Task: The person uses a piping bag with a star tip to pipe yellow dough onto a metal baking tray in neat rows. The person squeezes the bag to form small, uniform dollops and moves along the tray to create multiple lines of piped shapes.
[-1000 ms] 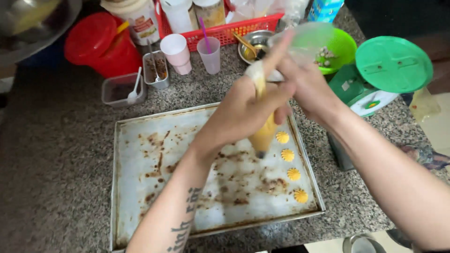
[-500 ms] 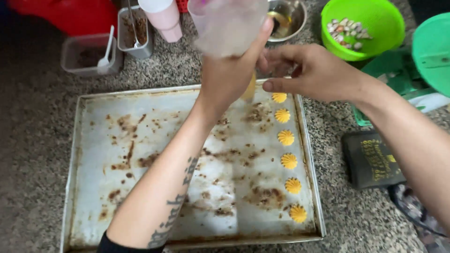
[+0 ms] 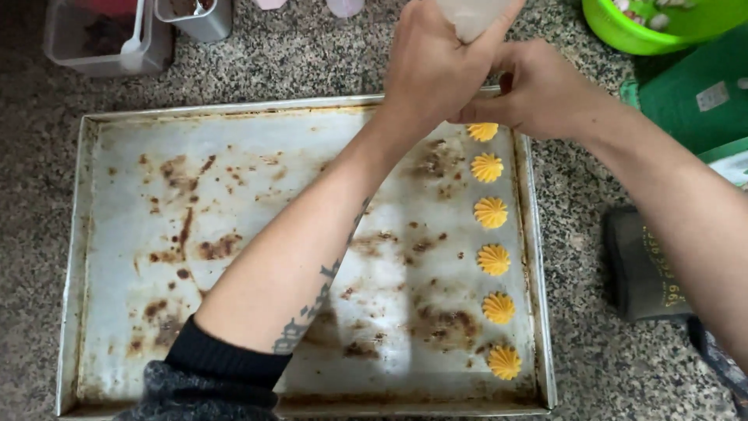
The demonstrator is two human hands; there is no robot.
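Six yellow rosettes (image 3: 492,212) run down the baking tray's (image 3: 72,257) right edge. Left hand (image 3: 432,66) wraps shut around the translucent piping bag (image 3: 475,14) above the tray's far right corner; right hand (image 3: 541,93) curls closed at its lower end (tip hidden). Bag likely soft, yielding: grip high, guide low.

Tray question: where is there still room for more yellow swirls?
The tray is bare left of the yellow swirls, under and beside the left arm. The right edge is crowded, with both hands at its top corner.
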